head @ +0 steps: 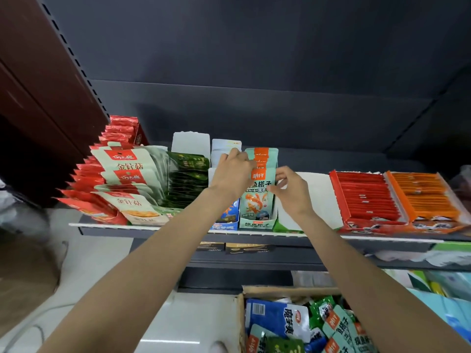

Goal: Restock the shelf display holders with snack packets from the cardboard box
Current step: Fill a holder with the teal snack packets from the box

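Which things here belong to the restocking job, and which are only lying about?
Job:
- left hand and right hand, both on the teal packets
- teal holder
- cardboard box of packets

Lying about:
- red tray
- orange tray
- green packets
- mushroom packets

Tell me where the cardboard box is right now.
Head view: the cardboard box sits at the bottom, right of centre, on the floor below the shelf, under the right forearm and full of loose packets.
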